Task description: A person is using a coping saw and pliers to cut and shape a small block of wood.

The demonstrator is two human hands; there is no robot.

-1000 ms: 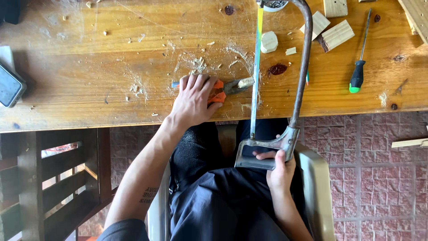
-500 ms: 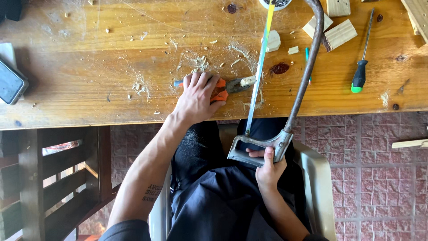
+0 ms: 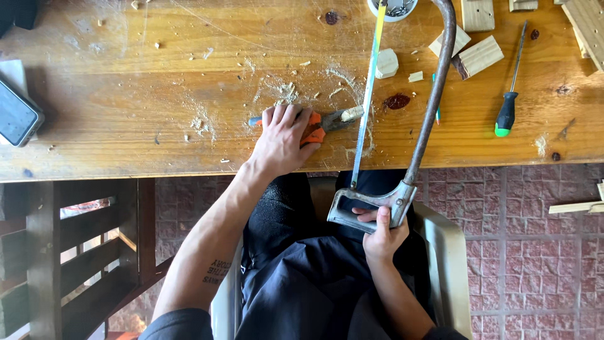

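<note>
On one workbench (image 3: 126,101) — two hands: left (image 3: 283,140) on pliers (image 3: 324,123), right (image 3: 380,236) gripping hacksaw (image 3: 402,126).

One screen only: a phone (image 3: 17,116) at the left edge of the wooden table (image 3: 126,126), lying flat and tilted, dark blank glass in a pale grey rim, partly cut off. No packages, labels or signs seen

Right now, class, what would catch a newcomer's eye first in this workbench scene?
The rusty hacksaw stands out, reaching across the wooden workbench, its handle gripped by the right hand off the near edge. Beside it the left hand presses down orange-handled pliers clamping a small wood piece at the blade. A green-handled screwdriver lies right.
</note>
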